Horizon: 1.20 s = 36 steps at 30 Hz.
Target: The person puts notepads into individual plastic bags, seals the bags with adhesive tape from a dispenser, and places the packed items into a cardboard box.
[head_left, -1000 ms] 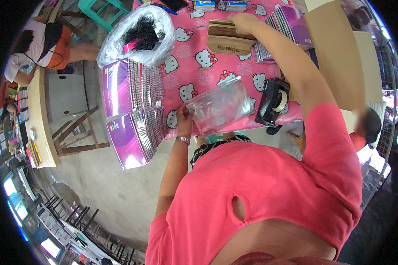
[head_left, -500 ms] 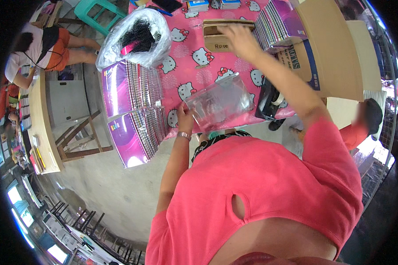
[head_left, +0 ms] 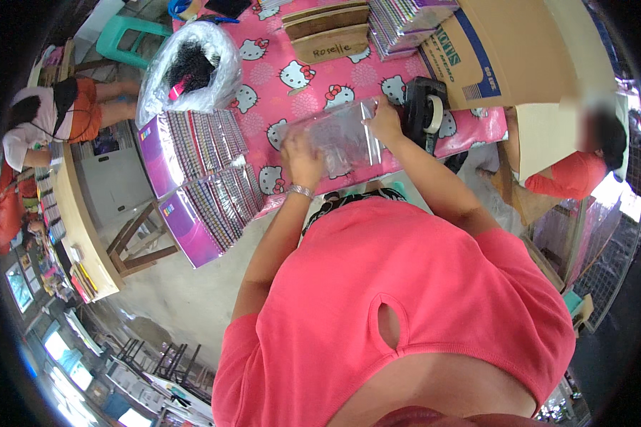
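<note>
- Left hand [head_left: 303, 160] touches the left end of clear plastic [head_left: 340, 136].
- Right hand [head_left: 385, 122] touches its right end, beside a black tape dispenser [head_left: 414, 107].
- Cannot tell whether either's fingers pinch.

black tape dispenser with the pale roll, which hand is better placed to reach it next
Likely right: the right hand, at the right edge of the clear, flat plastic sheet, is close beside the black tape dispenser. The left hand is at the sheet's left side, farther away.
</note>
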### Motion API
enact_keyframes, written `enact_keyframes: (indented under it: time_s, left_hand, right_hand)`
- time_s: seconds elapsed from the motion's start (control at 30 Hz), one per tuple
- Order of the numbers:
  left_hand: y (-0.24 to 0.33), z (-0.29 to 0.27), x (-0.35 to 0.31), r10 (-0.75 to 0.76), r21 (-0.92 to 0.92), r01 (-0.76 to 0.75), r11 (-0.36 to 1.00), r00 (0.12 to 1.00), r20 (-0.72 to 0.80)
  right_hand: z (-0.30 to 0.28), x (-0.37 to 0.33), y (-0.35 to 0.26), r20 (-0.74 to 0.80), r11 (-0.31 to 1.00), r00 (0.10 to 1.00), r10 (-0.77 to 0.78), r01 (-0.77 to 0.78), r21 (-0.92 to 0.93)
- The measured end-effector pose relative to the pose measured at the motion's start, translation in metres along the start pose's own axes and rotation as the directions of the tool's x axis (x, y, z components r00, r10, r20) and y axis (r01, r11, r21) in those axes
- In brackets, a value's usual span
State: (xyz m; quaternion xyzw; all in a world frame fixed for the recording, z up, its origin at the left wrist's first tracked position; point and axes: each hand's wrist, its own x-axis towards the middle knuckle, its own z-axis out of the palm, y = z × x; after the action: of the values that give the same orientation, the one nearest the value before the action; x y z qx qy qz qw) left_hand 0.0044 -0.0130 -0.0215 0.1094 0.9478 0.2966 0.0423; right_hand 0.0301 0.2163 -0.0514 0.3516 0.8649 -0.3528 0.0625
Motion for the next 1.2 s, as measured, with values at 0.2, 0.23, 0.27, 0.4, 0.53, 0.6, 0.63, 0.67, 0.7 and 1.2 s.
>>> enact_keyframes:
  time_s: [0.2, 0.23, 0.27, 0.4, 0.53, 0.6, 0.63, 0.67, 0.7, 1.2]
  left_hand:
    - [0.007, 0.016, -0.024, 0.461, 0.009, -0.492, 0.870, 0.821, 0.337]
    - [0.007, 0.018, -0.022, 0.465, 0.005, -0.496, 0.868, 0.818, 0.339]
    - [0.006, 0.019, -0.017, 0.489, 0.015, -0.528, 0.849, 0.796, 0.356]
    - [-0.006, 0.019, -0.007, 0.532, -0.011, -0.571, 0.821, 0.758, 0.377]
    - [0.000, 0.020, -0.010, 0.613, 0.031, -0.657, 0.753, 0.718, 0.330]
    - [-0.004, 0.026, -0.017, 0.665, 0.298, -0.740, 0.603, 0.673, 0.324]
    - [-0.002, 0.026, -0.016, 0.667, 0.302, -0.741, 0.600, 0.672, 0.323]
    - [0.001, 0.026, -0.015, 0.656, 0.297, -0.735, 0.610, 0.678, 0.330]
    - [0.002, 0.026, -0.013, 0.646, 0.291, -0.729, 0.620, 0.685, 0.337]
    - [0.071, -0.056, 0.174, 0.444, 0.434, -0.340, 0.834, 0.881, -0.164]
  right_hand:
    - [-0.006, -0.001, -0.005, 0.006, 0.994, 0.998, -0.063, 0.062, 0.085]
    - [-0.008, 0.002, -0.005, 0.048, 0.997, 0.998, -0.034, 0.030, 0.077]
    - [-0.010, 0.001, -0.003, 0.045, 0.997, 0.999, -0.030, 0.026, 0.077]
    - [-0.024, -0.012, -0.006, 0.040, 0.987, 0.995, -0.092, 0.085, 0.139]
    - [-0.017, -0.028, 0.027, 0.196, 0.909, 0.975, 0.105, -0.175, 0.379]
    - [-0.011, -0.044, 0.034, 0.165, 0.917, 0.982, 0.089, -0.146, 0.370]
    - [-0.008, -0.050, 0.033, 0.145, 0.865, 0.984, 0.100, -0.158, 0.476]
    - [-0.007, -0.057, 0.032, 0.126, 0.801, 0.986, 0.113, -0.165, 0.576]
    - [-0.010, -0.063, 0.034, 0.001, 0.901, 0.999, 0.052, -0.048, 0.432]
    - [-0.022, -0.068, -0.013, 0.229, 0.589, 0.637, -0.736, 0.769, -0.247]
